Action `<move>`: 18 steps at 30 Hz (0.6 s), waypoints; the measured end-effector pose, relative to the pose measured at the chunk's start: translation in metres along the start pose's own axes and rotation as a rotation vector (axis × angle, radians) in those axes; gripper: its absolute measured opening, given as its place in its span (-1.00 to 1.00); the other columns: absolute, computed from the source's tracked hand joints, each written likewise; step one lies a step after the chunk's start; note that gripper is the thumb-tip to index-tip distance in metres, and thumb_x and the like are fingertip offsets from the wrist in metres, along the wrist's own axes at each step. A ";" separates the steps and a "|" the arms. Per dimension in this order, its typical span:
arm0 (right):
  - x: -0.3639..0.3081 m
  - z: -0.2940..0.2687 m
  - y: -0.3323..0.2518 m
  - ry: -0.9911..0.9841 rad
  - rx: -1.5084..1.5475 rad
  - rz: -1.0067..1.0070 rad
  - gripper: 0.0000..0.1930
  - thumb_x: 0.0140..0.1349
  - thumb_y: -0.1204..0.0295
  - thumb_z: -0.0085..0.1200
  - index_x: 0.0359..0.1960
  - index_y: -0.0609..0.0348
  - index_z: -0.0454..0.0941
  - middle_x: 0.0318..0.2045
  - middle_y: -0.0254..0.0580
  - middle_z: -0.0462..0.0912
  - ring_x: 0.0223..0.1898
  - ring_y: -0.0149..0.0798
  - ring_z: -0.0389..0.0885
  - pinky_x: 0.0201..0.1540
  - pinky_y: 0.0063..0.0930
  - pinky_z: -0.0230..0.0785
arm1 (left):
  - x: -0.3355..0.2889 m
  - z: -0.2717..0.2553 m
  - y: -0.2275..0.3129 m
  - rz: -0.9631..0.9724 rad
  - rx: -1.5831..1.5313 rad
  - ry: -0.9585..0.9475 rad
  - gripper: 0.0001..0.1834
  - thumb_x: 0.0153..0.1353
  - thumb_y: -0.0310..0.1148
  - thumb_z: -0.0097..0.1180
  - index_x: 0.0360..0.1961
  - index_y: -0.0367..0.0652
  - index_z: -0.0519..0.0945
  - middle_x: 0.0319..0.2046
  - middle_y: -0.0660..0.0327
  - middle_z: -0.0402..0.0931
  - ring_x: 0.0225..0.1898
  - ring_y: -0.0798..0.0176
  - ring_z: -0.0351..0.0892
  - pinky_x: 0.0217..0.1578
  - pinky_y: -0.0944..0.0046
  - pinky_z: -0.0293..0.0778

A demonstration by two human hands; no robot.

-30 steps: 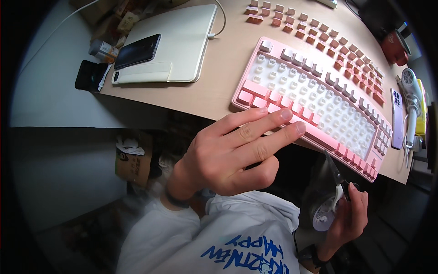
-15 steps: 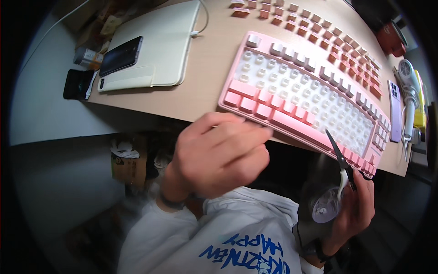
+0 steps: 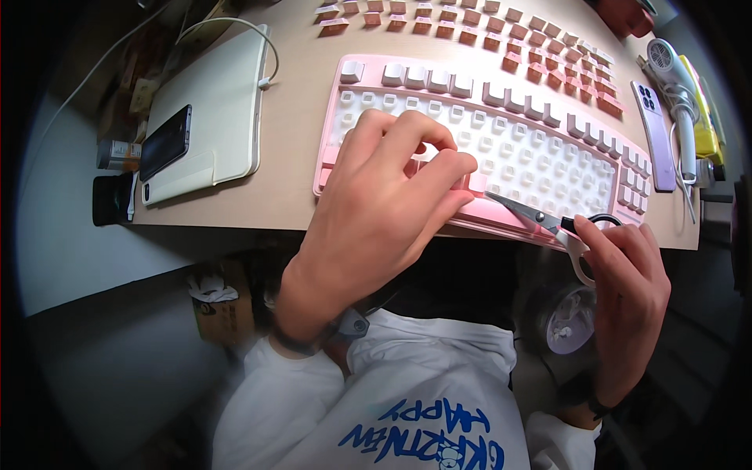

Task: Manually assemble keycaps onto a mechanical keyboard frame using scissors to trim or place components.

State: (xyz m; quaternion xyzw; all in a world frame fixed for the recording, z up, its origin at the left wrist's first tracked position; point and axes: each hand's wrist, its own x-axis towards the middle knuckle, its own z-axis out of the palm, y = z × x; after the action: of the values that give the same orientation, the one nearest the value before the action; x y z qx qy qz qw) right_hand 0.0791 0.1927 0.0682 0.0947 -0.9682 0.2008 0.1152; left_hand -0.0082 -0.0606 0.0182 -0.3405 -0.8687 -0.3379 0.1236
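A pink keyboard (image 3: 540, 168) lies along the desk's front edge, white switch stems bare across its middle and pale grey keycaps along its top row. Over its front left part, my left hand (image 3: 392, 172) bends its fingers, thumb and forefinger closing at a pink keycap (image 3: 477, 183) in the lower rows. The fingers hide part of that keycap and the keys beneath. With my right hand (image 3: 627, 266) I hold scissors (image 3: 540, 217) by their black and white handles, at the keyboard's front right. Their blades look nearly together, the tip close beside that keycap.
Rows of loose pink and pale keycaps (image 3: 493, 39) stand behind the keyboard. To the left lies a white-cased tablet (image 3: 227, 110) with a dark phone (image 3: 166, 141) on it. A lilac phone (image 3: 652, 137) and a hair dryer (image 3: 681, 102) are at the right.
My left hand has moved up from the front edge onto the keyboard. The scissors have shifted left along the front pink row, toward its fingers. The whole view has also shifted.
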 end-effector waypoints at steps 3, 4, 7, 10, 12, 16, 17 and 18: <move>-0.001 0.004 0.005 0.003 0.081 -0.003 -0.60 0.09 0.76 0.21 -0.01 0.20 0.75 -0.39 -0.12 0.57 -0.35 -0.11 0.51 -0.33 -0.30 0.35 | 0.003 0.005 -0.001 -0.005 0.031 -0.049 -0.67 0.07 -0.45 0.48 -0.09 -0.11 0.74 -0.12 0.23 0.58 -0.11 0.10 0.49 -0.08 0.13 0.50; -0.002 0.006 0.006 -0.005 0.132 0.022 -0.59 0.09 0.78 0.21 0.00 0.22 0.75 -0.38 -0.11 0.58 -0.35 -0.10 0.50 -0.32 -0.30 0.35 | 0.003 0.005 -0.001 -0.004 0.032 -0.053 -0.67 0.07 -0.45 0.48 -0.09 -0.11 0.74 -0.12 0.23 0.58 -0.11 0.10 0.49 -0.08 0.13 0.50; -0.006 0.010 0.008 -0.024 0.222 0.105 -0.58 0.09 0.81 0.19 0.01 0.25 0.73 -0.37 -0.10 0.58 -0.35 -0.10 0.49 -0.30 -0.32 0.33 | 0.004 0.006 -0.001 -0.027 0.023 -0.063 -0.66 0.05 -0.42 0.50 -0.10 -0.10 0.74 -0.13 0.25 0.58 -0.10 0.10 0.49 -0.08 0.14 0.49; -0.010 0.015 0.009 -0.024 0.279 0.166 -0.59 0.10 0.82 0.18 0.01 0.29 0.72 -0.37 -0.08 0.58 -0.34 -0.10 0.49 -0.27 -0.34 0.32 | 0.005 0.007 -0.001 -0.053 -0.006 -0.078 -0.66 0.06 -0.43 0.49 -0.10 -0.09 0.75 -0.13 0.24 0.58 -0.09 0.10 0.48 -0.08 0.15 0.50; -0.012 0.016 0.008 -0.011 0.295 0.171 -0.59 0.11 0.83 0.18 0.01 0.30 0.71 -0.37 -0.07 0.58 -0.34 -0.11 0.48 -0.26 -0.36 0.32 | 0.006 0.008 -0.001 -0.057 -0.010 -0.069 -0.67 0.07 -0.43 0.49 -0.09 -0.09 0.76 -0.13 0.24 0.58 -0.10 0.10 0.48 -0.09 0.15 0.49; -0.020 0.020 0.005 -0.004 0.333 0.195 -0.58 0.11 0.83 0.18 0.03 0.32 0.71 -0.33 -0.07 0.59 -0.33 -0.12 0.48 -0.24 -0.37 0.32 | 0.004 0.008 -0.001 -0.066 -0.021 -0.061 -0.68 0.08 -0.44 0.48 -0.09 -0.09 0.77 -0.13 0.24 0.58 -0.10 0.10 0.47 -0.10 0.15 0.49; -0.023 0.022 0.005 -0.008 0.345 0.203 -0.58 0.12 0.83 0.18 0.04 0.32 0.71 -0.32 -0.08 0.60 -0.33 -0.13 0.48 -0.24 -0.37 0.32 | 0.003 0.008 -0.001 -0.074 -0.024 -0.059 -0.69 0.09 -0.45 0.47 -0.10 -0.10 0.77 -0.13 0.24 0.57 -0.10 0.10 0.47 -0.11 0.16 0.49; -0.025 0.023 0.004 -0.007 0.342 0.204 -0.58 0.12 0.83 0.18 0.04 0.32 0.71 -0.32 -0.08 0.60 -0.33 -0.13 0.48 -0.24 -0.37 0.32 | 0.003 0.008 -0.001 -0.081 -0.030 -0.057 -0.70 0.10 -0.46 0.47 -0.10 -0.10 0.77 -0.13 0.23 0.57 -0.11 0.11 0.46 -0.12 0.16 0.49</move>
State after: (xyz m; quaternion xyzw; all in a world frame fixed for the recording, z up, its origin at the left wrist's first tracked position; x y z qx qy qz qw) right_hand 0.0977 0.1899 0.0397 0.0153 -0.9249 0.3728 0.0730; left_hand -0.0104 -0.0543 0.0134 -0.3162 -0.8799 -0.3457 0.0800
